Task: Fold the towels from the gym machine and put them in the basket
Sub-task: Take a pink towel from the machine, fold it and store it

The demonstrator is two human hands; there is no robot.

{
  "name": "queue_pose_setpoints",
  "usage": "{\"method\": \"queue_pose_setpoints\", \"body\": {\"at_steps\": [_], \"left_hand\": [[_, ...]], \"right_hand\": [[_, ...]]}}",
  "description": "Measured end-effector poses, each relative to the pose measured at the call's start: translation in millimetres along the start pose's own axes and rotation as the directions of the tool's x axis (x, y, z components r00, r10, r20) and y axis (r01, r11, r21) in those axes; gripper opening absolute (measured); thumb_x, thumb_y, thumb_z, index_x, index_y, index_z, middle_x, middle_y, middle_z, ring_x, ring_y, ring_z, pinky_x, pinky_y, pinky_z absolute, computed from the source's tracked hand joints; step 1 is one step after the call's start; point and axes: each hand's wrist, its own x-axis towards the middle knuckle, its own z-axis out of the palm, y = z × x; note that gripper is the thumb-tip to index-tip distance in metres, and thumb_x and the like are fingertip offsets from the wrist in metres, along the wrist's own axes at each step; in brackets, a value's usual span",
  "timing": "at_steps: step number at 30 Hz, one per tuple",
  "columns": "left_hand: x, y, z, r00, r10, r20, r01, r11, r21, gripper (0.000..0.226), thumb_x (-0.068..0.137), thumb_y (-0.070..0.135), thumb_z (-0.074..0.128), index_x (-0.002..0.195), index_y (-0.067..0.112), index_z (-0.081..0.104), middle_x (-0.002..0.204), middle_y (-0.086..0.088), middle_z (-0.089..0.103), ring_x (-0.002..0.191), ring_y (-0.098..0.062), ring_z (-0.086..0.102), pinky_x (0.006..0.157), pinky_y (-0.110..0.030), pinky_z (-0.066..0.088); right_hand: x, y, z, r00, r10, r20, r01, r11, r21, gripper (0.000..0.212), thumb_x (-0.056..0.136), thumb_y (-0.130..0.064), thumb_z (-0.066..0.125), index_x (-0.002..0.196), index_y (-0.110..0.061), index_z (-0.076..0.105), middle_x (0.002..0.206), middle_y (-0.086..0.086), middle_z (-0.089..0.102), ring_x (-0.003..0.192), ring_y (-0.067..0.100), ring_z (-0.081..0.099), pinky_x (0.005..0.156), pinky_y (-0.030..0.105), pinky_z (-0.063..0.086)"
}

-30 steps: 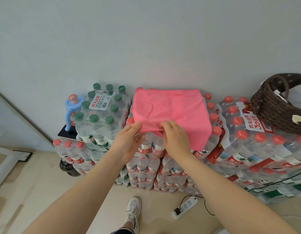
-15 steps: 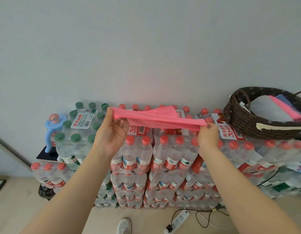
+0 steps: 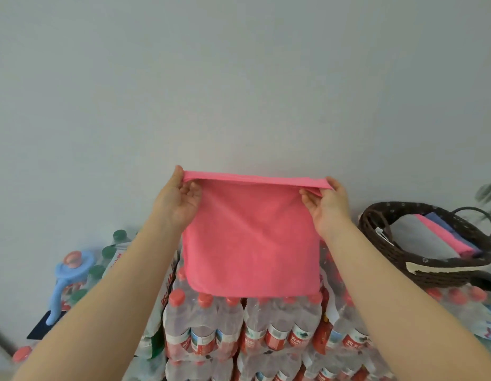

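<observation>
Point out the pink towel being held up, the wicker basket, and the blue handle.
pink towel (image 3: 251, 243), head view, centre of the hanging cloth.
wicker basket (image 3: 442, 273), head view, near side wall.
blue handle (image 3: 60, 292), head view, its upright stem.

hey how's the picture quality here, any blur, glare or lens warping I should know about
Head view: soft, even light with no glare. The pink towel, left hand and right hand look fairly sharp. The wicker basket and blue holder are slightly smeared. Wide-angle distortion splays the forearms towards the corners.
</observation>
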Motion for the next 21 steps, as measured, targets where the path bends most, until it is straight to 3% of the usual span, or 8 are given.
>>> {"method": "queue_pose_setpoints", "body": {"at_steps": [2, 5, 7, 10, 12, 15, 18, 21], "left_hand": [[7, 6, 14, 0.999, 0.020, 0.035, -0.021, 0.999, 0.029, 0.028, 0.091, 0.017, 0.056, 0.067, 0.009, 0.045, 0.039, 0.001, 0.049, 0.033, -0.005, 0.045, 0.041, -0.012, 0.043], [9, 15, 28, 0.986, 0.070, 0.149, -0.080, 0.995, 0.063, 0.020, 0.092, 0.017, 0.054, 0.074, 0.008, 0.050, 0.063, 0.000, 0.049, 0.049, -0.006, 0.045, 0.047, -0.012, 0.043], [6, 18, 25, 0.969, 0.127, 0.210, -0.154, 0.981, 0.119, 0.019, 0.094, 0.014, 0.050, 0.076, 0.012, 0.047, 0.066, 0.001, 0.046, 0.051, -0.006, 0.044, 0.048, -0.013, 0.042], [-5, 13, 0, 0.960, 0.194, 0.203, -0.260, 0.888, 0.380, 0.023, 0.095, 0.008, 0.046, 0.074, 0.018, 0.044, 0.065, 0.003, 0.048, 0.044, -0.004, 0.045, 0.045, -0.015, 0.039], [-12, 5, -26, 0.976, 0.167, 0.138, -0.217, 0.781, 0.586, 0.025, 0.093, 0.006, 0.048, 0.072, 0.019, 0.045, 0.065, 0.002, 0.048, 0.039, -0.003, 0.044, 0.040, -0.014, 0.037], [-21, -7, -69, 0.998, 0.056, 0.011, -0.045, 0.650, 0.759, 0.025, 0.092, 0.003, 0.049, 0.072, 0.016, 0.047, 0.045, 0.004, 0.051, 0.029, -0.002, 0.041, 0.032, -0.012, 0.032], [-31, -18, -110, 0.991, -0.030, -0.132, 0.126, 0.563, 0.817, 0.023, 0.090, 0.004, 0.052, 0.070, 0.015, 0.050, 0.036, 0.006, 0.047, 0.027, -0.002, 0.035, 0.031, -0.010, 0.027], [-45, -23, -138, 0.970, -0.051, -0.238, 0.229, 0.518, 0.824, 0.021, 0.088, 0.004, 0.053, 0.068, 0.012, 0.054, 0.051, -0.001, 0.041, 0.032, -0.004, 0.032, 0.032, -0.011, 0.027]], "right_hand": [[6, -10, 6, 0.998, -0.056, 0.028, 0.055, 0.998, 0.028, 0.024, 0.096, -0.004, 0.042, 0.113, -0.020, 0.041, 0.080, 0.008, 0.061, 0.056, 0.015, 0.065, 0.051, 0.019, 0.053], [8, -30, 15, 0.982, -0.173, 0.072, 0.170, 0.985, 0.038, 0.012, 0.097, -0.013, 0.044, 0.107, -0.020, 0.044, 0.080, 0.003, 0.061, 0.059, 0.012, 0.064, 0.057, 0.022, 0.056], [10, -34, 8, 0.963, -0.270, 0.028, 0.269, 0.937, -0.224, 0.010, 0.096, -0.022, 0.047, 0.105, -0.017, 0.047, 0.078, 0.001, 0.060, 0.056, 0.011, 0.058, 0.050, 0.021, 0.050], [8, -22, -21, 0.913, -0.408, -0.002, 0.302, 0.677, -0.671, 0.020, 0.088, -0.024, 0.055, 0.106, -0.017, 0.052, 0.088, 0.007, 0.062, 0.065, 0.014, 0.053, 0.059, 0.028, 0.044], [-3, -9, -43, 0.948, -0.319, 0.013, 0.224, 0.633, -0.741, 0.026, 0.085, -0.014, 0.056, 0.110, -0.019, 0.051, 0.083, 0.008, 0.061, 0.060, 0.014, 0.051, 0.057, 0.031, 0.042], [-21, 13, -73, 0.998, -0.047, 0.040, 0.061, 0.641, -0.765, 0.035, 0.087, -0.004, 0.052, 0.121, -0.015, 0.046, 0.063, 0.006, 0.053, 0.046, 0.014, 0.043, 0.040, 0.023, 0.033], [-35, 35, -99, 0.995, 0.094, 0.041, -0.017, 0.545, -0.838, 0.039, 0.088, -0.002, 0.049, 0.125, -0.011, 0.045, 0.055, 0.006, 0.051, 0.041, 0.015, 0.042, 0.034, 0.021, 0.032], [-50, 46, -118, 0.977, 0.207, 0.057, -0.075, 0.579, -0.812, 0.037, 0.088, 0.001, 0.045, 0.119, -0.017, 0.051, 0.047, 0.003, 0.050, 0.035, 0.011, 0.043, 0.033, 0.016, 0.033]]}}
